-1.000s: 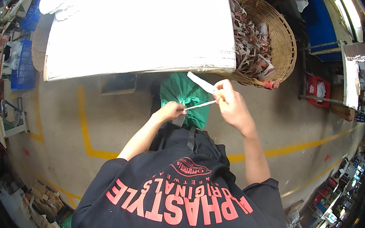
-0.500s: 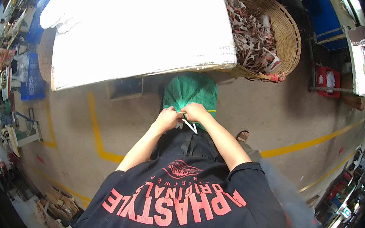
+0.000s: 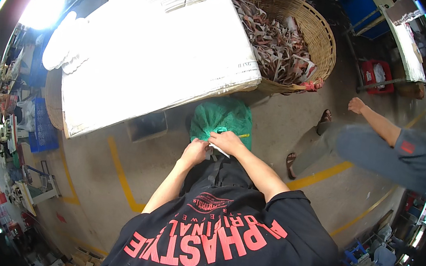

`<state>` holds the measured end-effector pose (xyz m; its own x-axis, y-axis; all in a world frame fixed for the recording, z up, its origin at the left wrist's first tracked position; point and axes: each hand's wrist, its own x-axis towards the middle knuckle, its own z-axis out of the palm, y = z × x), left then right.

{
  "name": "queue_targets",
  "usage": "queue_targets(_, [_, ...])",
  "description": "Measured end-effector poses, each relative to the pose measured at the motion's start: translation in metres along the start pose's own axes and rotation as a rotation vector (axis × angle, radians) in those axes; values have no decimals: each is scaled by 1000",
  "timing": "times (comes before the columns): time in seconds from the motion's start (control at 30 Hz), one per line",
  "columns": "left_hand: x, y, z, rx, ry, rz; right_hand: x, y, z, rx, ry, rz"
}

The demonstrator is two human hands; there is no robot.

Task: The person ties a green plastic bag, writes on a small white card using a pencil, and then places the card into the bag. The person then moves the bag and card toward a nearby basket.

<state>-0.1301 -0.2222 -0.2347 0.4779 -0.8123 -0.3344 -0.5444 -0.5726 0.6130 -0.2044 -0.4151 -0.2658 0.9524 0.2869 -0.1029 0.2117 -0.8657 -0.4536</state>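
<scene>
A green plastic bag (image 3: pixel 225 114) stands upright in front of my body, its top gathered into a neck. My left hand (image 3: pixel 196 151) is closed beside the neck, its fingers pinched together near a white strip (image 3: pixel 220 150). My right hand (image 3: pixel 226 141) is closed on the gathered neck from the right side. The white strip sticks out below and between my hands; which fingers grip it is hard to make out. A short yellow strip (image 3: pixel 244 136) lies against the bag near my right knuckles.
A large white-covered stack (image 3: pixel 169 50) stands just beyond the bag, with a white glove (image 3: pixel 66 45) at its left. A wicker basket (image 3: pixel 322 38) of scraps sits at the right. A person (image 3: pixel 387 151) walks nearby on the right. Yellow lines (image 3: pixel 120 172) mark the floor.
The person on the right has come into fuller view, with an arm and both feet showing. My hands remain at the bag's neck, and the white strip now lies straighter between them.
</scene>
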Motion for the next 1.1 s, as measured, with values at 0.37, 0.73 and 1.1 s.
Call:
queue_targets(0.37, [10, -1, 18, -216, 173, -201, 8, -34, -80, 451, 623, 232])
queue_targets(0.73, [53, -17, 4, -383, 252, -192, 17, -64, -197, 693, 779, 93])
queue_targets(1.1, [56, -6, -147, 205, 1152, -261, -88, 97, -131, 1072, 1347, 1045])
